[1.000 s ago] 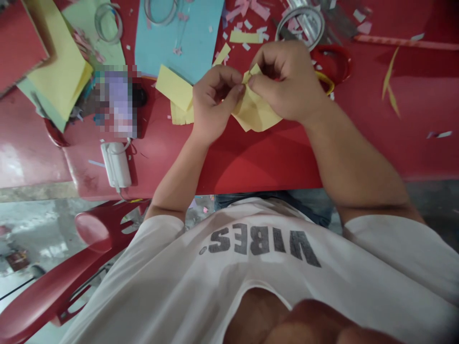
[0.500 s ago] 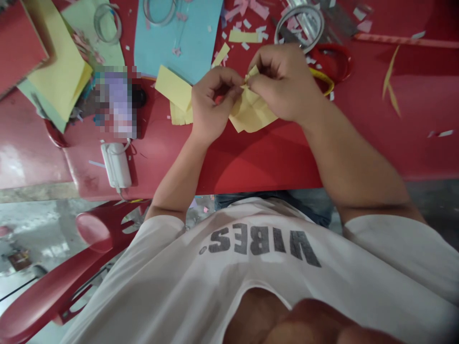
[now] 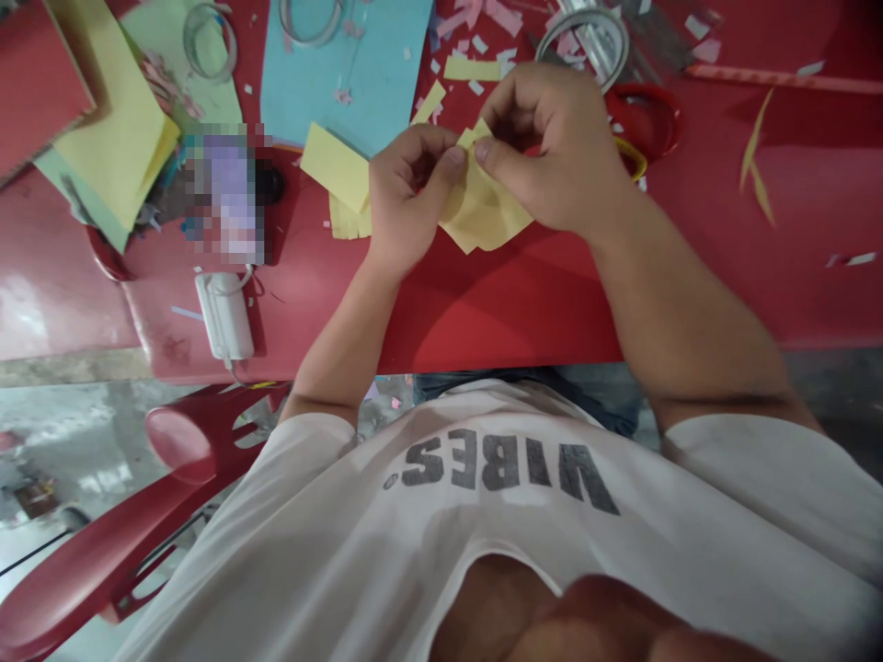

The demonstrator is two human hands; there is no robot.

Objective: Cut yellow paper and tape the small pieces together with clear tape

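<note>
A folded piece of yellow paper [image 3: 487,211] sits between my hands, just above the red table top [image 3: 497,313]. My left hand [image 3: 407,198] pinches its left side between thumb and fingers. My right hand [image 3: 544,147] grips its upper edge, with the thumb pressed on the paper. Part of the fold is hidden behind my fingers. Two loose yellow paper pieces [image 3: 336,167] lie on the table just left of my left hand, partly overlapping a light blue sheet [image 3: 345,64].
Red-handled scissors [image 3: 645,119] lie beyond my right hand, near a roll of tape [image 3: 583,46] and pink paper scraps. Stacked coloured sheets [image 3: 114,119], a pixelated object [image 3: 227,198] and a white charger [image 3: 224,317] stand left. A red chair [image 3: 179,441] stands below the table edge.
My right hand has shifted slightly up and away from my left, and its thumb now presses further along the paper. The yellow paper's upper corner shows more between my hands.
</note>
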